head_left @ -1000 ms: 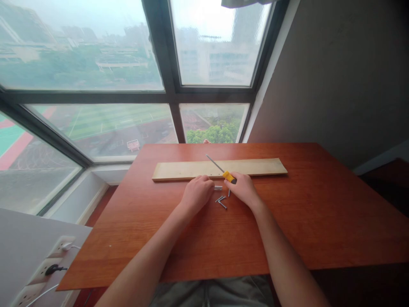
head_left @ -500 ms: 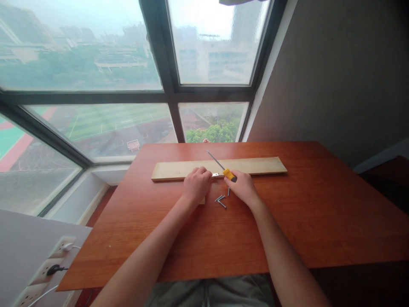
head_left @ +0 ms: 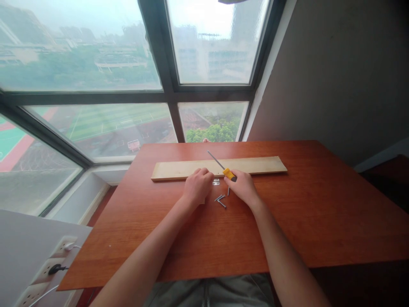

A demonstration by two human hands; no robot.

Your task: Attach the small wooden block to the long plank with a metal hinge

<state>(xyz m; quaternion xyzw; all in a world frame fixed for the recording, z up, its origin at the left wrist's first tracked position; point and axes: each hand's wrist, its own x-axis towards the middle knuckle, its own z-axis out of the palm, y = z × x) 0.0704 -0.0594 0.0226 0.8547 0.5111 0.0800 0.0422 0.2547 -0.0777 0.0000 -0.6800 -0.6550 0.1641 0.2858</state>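
My right hand (head_left: 244, 185) is closed around the yellow-and-black handle of a screwdriver (head_left: 228, 173). Its thin metal shaft points up and left above a long pale wooden board (head_left: 258, 165). My left hand (head_left: 198, 185) is closed at the front edge of this board, fingertips pinching a small silver hinge (head_left: 216, 182), which shows just in front of the edge. Under the left palm, a corner of a small wooden piece (head_left: 203, 201) peeks out; the rest is hidden. Several screws (head_left: 220, 198) lie between the hands, with one more (head_left: 228, 191) beside the right fingers.
The reddish-brown wooden table (head_left: 303, 204) carries everything. Behind it stands a large window with a dark frame (head_left: 172, 96), and a grey wall (head_left: 335, 76) rises at the right. Sockets with plugs (head_left: 54, 269) sit low on the left.
The hinge has come down from the board's front edge toward me and shows more of its plates. My left hand has shifted slightly right; the right hand and screwdriver have stayed put.
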